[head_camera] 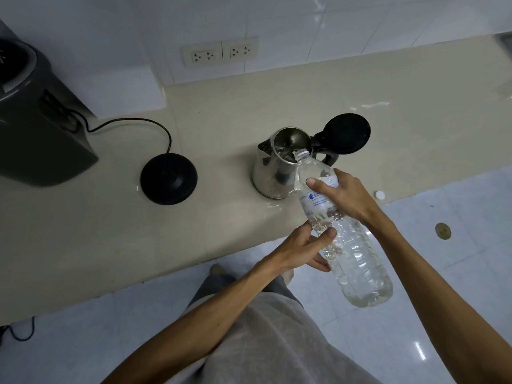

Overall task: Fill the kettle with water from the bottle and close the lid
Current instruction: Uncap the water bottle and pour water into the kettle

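A steel kettle [270, 170] stands on the beige counter [110, 231], its black lid [347, 133] flipped open to the right. A clear plastic water bottle [357, 261] is tilted with its uncapped mouth over the kettle's rim, water showing inside the bottle. My right hand [347, 195] grips the bottle's upper part over the label. My left hand [302, 246] holds the bottle from the left, lower down. The bottle's white cap [379, 194] lies on the counter just right of the kettle.
The kettle's black round base [168, 178] sits to the left, its cord [133, 121] running to a dark appliance [36, 128] at the far left. Two wall sockets [220, 54] are behind. The counter edge runs diagonally; white floor tiles [443, 245] lie below.
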Demonstrator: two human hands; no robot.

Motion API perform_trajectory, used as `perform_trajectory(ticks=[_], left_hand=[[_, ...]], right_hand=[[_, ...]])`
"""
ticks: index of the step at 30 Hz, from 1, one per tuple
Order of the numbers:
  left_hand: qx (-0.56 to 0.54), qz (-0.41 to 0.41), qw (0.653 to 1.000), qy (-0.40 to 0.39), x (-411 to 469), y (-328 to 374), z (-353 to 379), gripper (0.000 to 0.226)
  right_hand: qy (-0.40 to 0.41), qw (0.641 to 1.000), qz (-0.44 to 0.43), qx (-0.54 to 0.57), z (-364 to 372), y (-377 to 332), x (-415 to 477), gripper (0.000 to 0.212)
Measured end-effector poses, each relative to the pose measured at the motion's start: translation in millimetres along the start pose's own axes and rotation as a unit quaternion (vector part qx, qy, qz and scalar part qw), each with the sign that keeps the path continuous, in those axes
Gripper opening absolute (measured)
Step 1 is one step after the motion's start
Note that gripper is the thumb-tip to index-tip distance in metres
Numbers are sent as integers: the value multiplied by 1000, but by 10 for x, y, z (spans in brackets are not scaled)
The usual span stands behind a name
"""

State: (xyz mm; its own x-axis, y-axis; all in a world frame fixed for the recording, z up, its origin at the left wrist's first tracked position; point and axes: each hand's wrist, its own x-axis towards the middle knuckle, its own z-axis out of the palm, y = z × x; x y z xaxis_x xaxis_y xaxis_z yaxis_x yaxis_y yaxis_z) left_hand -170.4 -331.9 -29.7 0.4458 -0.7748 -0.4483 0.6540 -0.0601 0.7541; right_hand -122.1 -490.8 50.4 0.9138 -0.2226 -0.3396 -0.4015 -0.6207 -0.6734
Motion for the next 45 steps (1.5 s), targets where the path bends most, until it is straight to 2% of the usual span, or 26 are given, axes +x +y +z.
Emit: perform_trajectory(ticks=[5,13,26,31,39,41,45], left_hand=[[-1,2,1000,0,3,16,14,90],[-6,-5,1000,4,12,39,34,96],[3,1,1000,-6,-3,53,36,84],[4,3,1000,-10,7,42,41,94],[1,6,1000,1,28,25,76,84],[3,10,1000,3,31,30,86,77],[6,12,1000,12,55,48,108,81]], right_hand=[[-6,1000,5,-10,-7,-9,18,58],[-11,1000,12,-13,-35,4,50,55],[-19,999,15,-22,-56,-19,48,64],[-29,999,19,-25,-49,11,65,66],[-35,999,14,-21,-73,29,79,59],[-34,999,10,-25,-89,35,90,61],[-38,999,2,-22,-111,49,113,68]])
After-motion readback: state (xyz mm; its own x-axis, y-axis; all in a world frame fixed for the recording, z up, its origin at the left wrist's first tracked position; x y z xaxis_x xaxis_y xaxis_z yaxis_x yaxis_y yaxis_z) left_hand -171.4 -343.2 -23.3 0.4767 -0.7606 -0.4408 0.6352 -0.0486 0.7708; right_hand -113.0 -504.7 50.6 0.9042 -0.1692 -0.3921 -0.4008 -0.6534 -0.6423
